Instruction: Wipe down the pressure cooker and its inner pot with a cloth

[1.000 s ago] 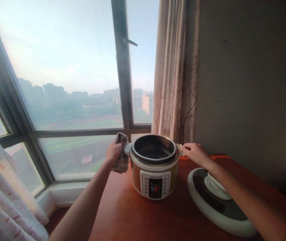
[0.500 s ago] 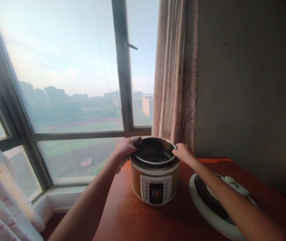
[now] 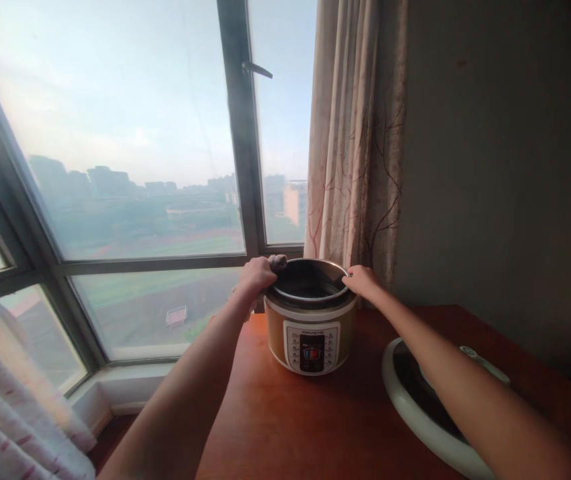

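A rice cooker [image 3: 275,333] with a tan body and a front control panel stands uncovered on the table. Its dark inner pot [image 3: 310,287] with a shiny metal rim sits inside. My left hand [image 3: 258,273] is closed round a greyish rag [image 3: 278,262] at the left side of the rim; part of the rag hangs below the hand, and the fingertips are hidden. On the opposite side my right hand [image 3: 363,281] pinches the pot's rim, thumb towards the inside.
The cooker's lid [image 3: 398,380] lies on the reddish-brown wooden table [image 3: 285,427] at the right, partly hidden under my right forearm. Behind the table are a window [image 3: 165,200] and a long curtain [image 3: 350,167]. A second curtain [image 3: 10,400] hangs at the lower left.
The rice cooker, with both hands at its rim, has moved away across the table towards the window and curtain. The lid stays in place; the view has shifted slightly.
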Available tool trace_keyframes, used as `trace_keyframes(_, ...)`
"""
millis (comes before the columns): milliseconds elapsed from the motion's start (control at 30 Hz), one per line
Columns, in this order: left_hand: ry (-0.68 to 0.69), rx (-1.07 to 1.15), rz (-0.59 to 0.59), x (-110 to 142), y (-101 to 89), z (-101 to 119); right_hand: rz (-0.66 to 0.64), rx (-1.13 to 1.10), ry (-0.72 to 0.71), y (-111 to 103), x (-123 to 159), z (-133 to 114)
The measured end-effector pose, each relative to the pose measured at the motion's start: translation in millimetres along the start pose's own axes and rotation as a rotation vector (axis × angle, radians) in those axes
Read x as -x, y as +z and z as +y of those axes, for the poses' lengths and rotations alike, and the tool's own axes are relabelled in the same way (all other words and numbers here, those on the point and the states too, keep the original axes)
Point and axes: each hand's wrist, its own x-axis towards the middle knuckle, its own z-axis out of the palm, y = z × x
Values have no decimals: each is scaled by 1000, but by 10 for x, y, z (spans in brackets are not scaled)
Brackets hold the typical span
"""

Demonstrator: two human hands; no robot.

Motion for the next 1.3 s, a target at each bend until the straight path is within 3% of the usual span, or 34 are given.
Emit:
trace_keyframes(367,-63,-4,-4,-412,193,61,4,6,58,96,-384,-62)
trace_keyframes(633,-59,36,22,-404,165,36,23,-51,49,68,-359,-31)
trace_keyframes(833,-93,146,108,-364,-74,21,124,-160,27,-163,-299,-118)
trace_keyframes(1067,-168,392,256,-328,-501,62,283,-312,-33,-721,-282,-312)
trace_keyframes(1167,-174,491,301,-244,-675,103,327,-388,-51,-912,-169,-345)
trace_keyframes(1300,-171,587,318,-31,-817,133,308,-494,-62,-967,122,-299)
